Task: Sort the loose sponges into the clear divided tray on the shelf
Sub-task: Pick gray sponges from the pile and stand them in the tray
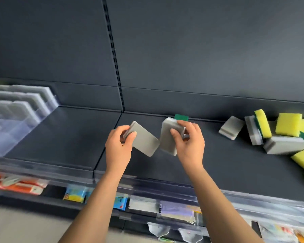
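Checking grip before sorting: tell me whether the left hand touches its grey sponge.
Touching. Head view: left hand pinches the grey sponge at its upper corner, thumb across it.

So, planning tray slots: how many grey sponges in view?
5: one grey sponge in the left hand, one in the right hand, three loose on the shelf; more may be hidden.

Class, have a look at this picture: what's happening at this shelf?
A person is sorting sponges at a dark shelf. The left hand grips a grey sponge, and the right hand grips a second grey sponge; both are held up in front of the person. The clear divided tray stands at the far left, too blurred to show its contents. A loose pile of yellow and grey sponges lies at the right, not yet sorted.
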A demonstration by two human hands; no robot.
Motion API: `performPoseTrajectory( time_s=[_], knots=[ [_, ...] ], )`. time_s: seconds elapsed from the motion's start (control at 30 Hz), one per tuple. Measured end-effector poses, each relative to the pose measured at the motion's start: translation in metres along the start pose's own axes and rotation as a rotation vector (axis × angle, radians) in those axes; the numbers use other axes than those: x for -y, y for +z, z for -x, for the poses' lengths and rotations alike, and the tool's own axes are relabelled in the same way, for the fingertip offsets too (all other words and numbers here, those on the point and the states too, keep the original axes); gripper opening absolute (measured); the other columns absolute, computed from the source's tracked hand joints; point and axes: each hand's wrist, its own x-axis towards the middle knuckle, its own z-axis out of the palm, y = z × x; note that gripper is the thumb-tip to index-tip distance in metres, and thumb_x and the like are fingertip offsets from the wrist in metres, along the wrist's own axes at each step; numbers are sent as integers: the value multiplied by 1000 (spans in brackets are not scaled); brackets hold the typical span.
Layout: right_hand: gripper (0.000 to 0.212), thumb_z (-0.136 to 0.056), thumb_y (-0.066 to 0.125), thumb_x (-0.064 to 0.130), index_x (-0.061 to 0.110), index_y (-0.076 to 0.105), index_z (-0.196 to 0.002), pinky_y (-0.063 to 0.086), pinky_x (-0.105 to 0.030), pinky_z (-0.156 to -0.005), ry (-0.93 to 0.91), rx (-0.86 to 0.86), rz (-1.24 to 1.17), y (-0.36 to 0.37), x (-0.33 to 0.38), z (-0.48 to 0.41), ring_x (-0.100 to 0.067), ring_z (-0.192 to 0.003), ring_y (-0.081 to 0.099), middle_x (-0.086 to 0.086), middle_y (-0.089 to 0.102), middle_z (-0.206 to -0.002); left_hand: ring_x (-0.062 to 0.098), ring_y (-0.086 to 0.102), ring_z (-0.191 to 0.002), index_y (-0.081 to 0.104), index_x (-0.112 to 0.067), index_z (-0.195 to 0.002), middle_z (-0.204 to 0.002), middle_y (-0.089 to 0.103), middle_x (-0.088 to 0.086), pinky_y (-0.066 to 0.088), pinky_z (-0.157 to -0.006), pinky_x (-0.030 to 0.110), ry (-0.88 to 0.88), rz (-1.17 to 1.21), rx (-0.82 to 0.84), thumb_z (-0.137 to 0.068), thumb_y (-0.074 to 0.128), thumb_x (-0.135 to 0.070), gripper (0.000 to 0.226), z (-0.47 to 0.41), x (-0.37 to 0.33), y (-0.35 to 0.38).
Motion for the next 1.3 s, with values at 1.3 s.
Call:
performPoseTrajectory(
  time_s=[1.3],
  knots=[
    [24, -85, 68, 19, 20, 60, -108, 40, -14, -67, -176, 354, -187, 425, 280, 115, 7, -78, 48, 8, 52, -97, 13, 55, -95, 62, -21, -109, -105, 57, -3, 42, -74, 12, -71, -198, -350, -87, 63, -20, 22, -129, 188, -450]
  ],
)
